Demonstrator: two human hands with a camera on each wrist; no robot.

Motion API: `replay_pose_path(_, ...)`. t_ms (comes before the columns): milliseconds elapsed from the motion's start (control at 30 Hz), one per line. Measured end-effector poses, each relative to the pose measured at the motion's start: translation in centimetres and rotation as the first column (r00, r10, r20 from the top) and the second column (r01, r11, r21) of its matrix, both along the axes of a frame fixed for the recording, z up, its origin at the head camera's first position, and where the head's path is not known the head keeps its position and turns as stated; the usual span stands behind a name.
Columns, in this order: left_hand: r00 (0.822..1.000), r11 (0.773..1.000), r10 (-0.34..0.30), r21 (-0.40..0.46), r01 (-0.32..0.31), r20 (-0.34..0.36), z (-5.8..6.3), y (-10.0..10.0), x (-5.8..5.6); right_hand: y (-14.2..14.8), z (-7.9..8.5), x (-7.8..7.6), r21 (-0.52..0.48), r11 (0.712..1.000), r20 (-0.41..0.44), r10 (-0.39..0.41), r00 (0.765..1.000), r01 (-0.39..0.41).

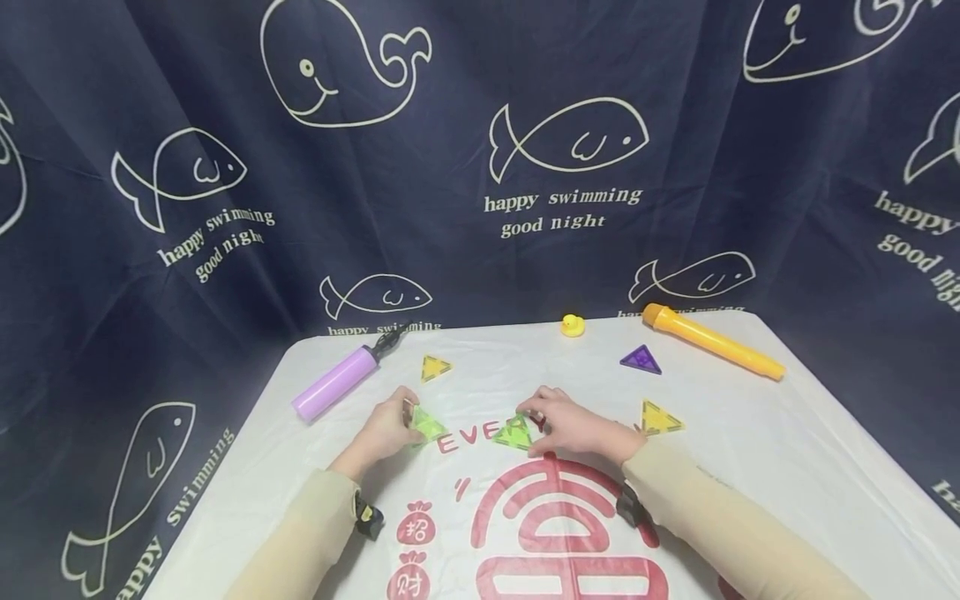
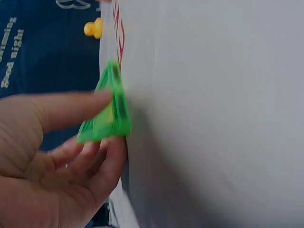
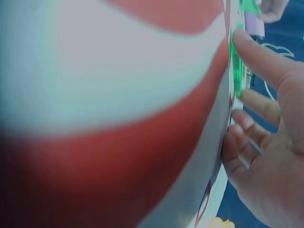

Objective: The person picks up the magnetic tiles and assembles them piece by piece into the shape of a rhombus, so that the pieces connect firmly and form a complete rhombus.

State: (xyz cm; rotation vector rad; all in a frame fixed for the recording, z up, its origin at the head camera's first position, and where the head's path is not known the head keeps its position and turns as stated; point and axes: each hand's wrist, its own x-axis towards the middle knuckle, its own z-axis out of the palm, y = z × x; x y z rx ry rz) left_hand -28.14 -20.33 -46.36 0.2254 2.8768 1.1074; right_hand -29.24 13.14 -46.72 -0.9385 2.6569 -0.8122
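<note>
Near frame centre we find the left hand (image 1: 385,428) pinching a translucent green plastic triangle (image 1: 428,427), apart from and left of a second green plastic triangle (image 1: 512,436) the right hand (image 1: 573,424) pinches.

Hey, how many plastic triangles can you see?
5: a green triangle in the left hand, another green triangle in the right hand, a yellow triangle beyond the left hand, another yellow triangle beyond the right sleeve, a purple triangle behind that. Hands might hide others.
</note>
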Motion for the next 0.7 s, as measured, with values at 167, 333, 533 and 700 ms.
replay_pose_path(167,0.997,0.994,0.077,0.076,-0.077,-0.001,-0.2,1.6,-0.3,-1.0,0.1,0.7,0.012,0.998,-0.026,-0.066,0.997,0.066)
replay_pose_path(333,0.997,0.990,0.072,0.121,-0.067,-0.035,-0.5,3.3,-0.9,-1.5,-0.1,0.9,0.032,0.990,-0.027,-0.136,0.990,0.137)
replay_pose_path(533,0.996,0.991,0.016,0.131,-0.005,-0.086,-0.5,5.7,-1.7,-1.6,-0.1,1.0,0.042,0.983,-0.025,-0.177,0.984,0.177)
replay_pose_path(700,0.999,0.991,-0.013,0.133,0.019,-0.041,-0.3,7.7,-2.1,-1.9,-0.1,0.8,0.036,0.986,-0.035,-0.164,0.986,0.165)
